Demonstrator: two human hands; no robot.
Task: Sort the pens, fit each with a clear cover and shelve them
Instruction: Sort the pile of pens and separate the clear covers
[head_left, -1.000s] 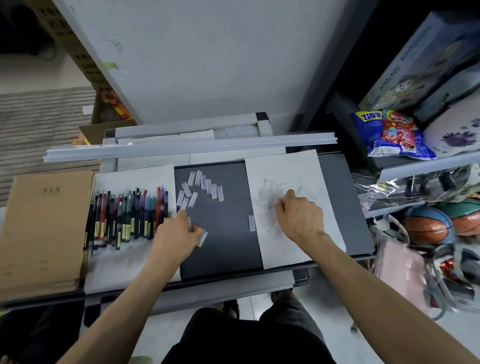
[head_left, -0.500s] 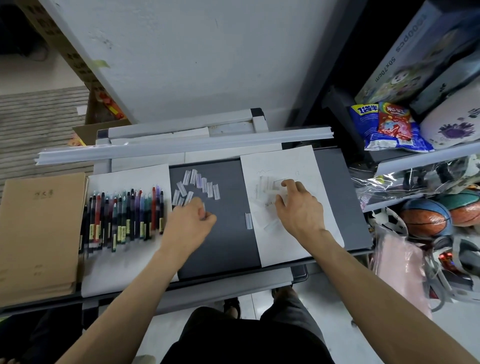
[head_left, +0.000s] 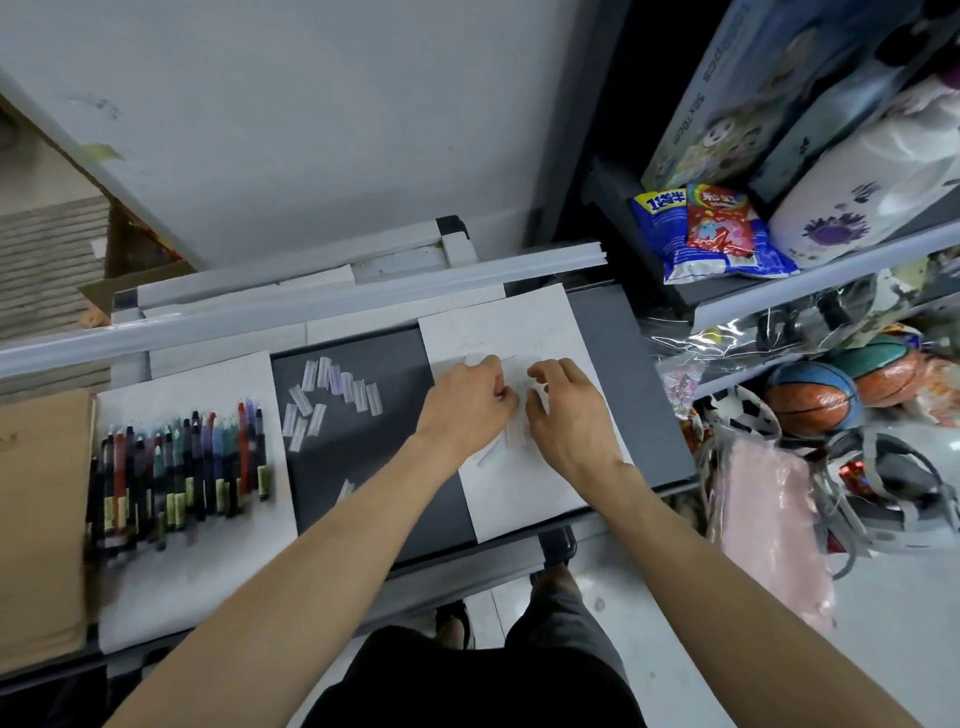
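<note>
Curling fingers (head_left: 543, 373) on clear covers (head_left: 511, 435)

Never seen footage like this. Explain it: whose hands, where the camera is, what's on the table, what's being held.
No machine here: a person works with bare hands, and the one camera sits on their head, looking down. The left hand and right hand meet over faint covers on the right white sheet. Their fingers are curled, but the picture is too blurred to show whether either grips a cover. More clear covers lie on the dark mat. A row of coloured pens lies on the left white sheet, beside brown cardboard.
</note>
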